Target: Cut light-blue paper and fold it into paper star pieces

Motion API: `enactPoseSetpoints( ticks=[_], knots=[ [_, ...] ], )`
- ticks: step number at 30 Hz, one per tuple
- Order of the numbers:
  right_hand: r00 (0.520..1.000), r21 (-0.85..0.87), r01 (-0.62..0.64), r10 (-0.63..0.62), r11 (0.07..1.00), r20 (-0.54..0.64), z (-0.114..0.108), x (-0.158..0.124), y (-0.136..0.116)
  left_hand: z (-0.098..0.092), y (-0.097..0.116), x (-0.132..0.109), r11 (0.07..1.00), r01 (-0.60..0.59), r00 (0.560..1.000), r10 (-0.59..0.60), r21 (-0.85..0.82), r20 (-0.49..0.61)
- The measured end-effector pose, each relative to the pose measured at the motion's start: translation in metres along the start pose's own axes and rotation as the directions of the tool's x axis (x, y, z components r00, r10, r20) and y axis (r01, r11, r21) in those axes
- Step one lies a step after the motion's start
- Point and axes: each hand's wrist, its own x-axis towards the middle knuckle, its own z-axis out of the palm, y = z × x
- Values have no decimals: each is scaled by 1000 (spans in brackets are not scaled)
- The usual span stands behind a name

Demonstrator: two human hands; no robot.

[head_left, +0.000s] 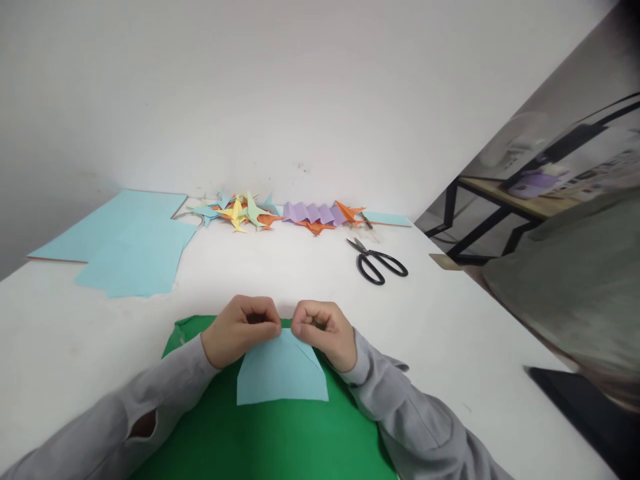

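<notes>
A light blue paper (283, 375) lies on a green mat (260, 440) in front of me, its two top corners folded in to a point. My left hand (241, 329) is closed, its fingers pinching the paper's top edge left of the point. My right hand (323, 331) is closed too, pressing the folded flap right of the point. The two hands almost touch above the paper's tip. Both arms wear grey sleeves.
Light blue sheets (131, 243) lie at the back left of the white table (450, 333). A row of folded paper figures (280, 213) lines the wall. Black scissors (379, 261) rest at the back right. A person in grey (580, 287) sits at the right.
</notes>
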Motion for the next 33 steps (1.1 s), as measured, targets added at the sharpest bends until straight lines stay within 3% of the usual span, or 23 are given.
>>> enactPoseSetpoints(
  ticks=[8, 21, 33],
  knots=[
    [999, -15, -46, 46, 999, -23, 0, 0, 1, -2, 1, 0, 999, -12, 1000, 12, 42, 0],
    [988, -179, 153, -146, 972, 53, 1, 0, 5, 3, -4, 0, 970, -63, 998, 55, 235, 44],
    [995, -160, 46, -59, 986, -76, -3, 0, 1, -6, -4, 3, 988, 5, 999, 2, 154, -49]
  ],
)
